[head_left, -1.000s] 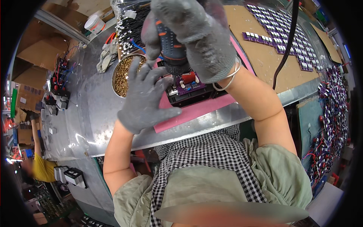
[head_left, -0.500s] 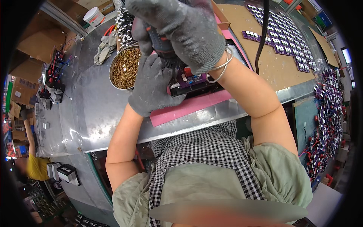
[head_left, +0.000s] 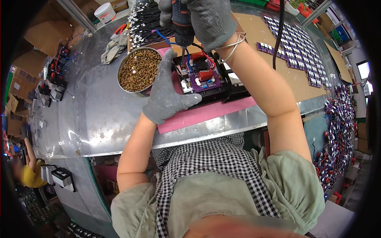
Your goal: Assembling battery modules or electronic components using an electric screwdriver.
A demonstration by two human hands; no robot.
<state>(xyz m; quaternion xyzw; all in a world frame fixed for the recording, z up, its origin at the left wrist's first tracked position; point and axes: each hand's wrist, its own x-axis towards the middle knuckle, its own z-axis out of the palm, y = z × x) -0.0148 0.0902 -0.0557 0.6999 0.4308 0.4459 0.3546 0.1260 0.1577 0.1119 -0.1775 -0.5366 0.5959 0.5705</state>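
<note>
**One black-and-orange power driver [head_left: 183,23], bit down, over one open black plastic housing [head_left: 214,92]**

Two hands, both in grey knit gloves. Right hand [head_left: 209,23]: fingers clenched around the driver. Left hand [head_left: 166,97]: grasping nothing, fingers extended along the housing's left side, thumb spread at its near left corner; whether they touch cannot be told.

Housing lies on one pink mat [head_left: 210,112], right of the left fingers, below the right. Inside: one purple circuit board [head_left: 209,83] carrying one red cylindrical component [head_left: 205,75]. Bit points at the left part; contact unclear.

Left of the left hand: one round metal bowl [head_left: 143,93] of brass-coloured screws [head_left: 139,71], too many to count. Farther off on the grey metal surface [head_left: 107,109]: one crumpled pale cloth [head_left: 112,50], one white bucket [head_left: 105,13]. To the right, one brown cardboard sheet [head_left: 295,85] bears dozens of purple boards [head_left: 295,47], not countable exactly.
</note>
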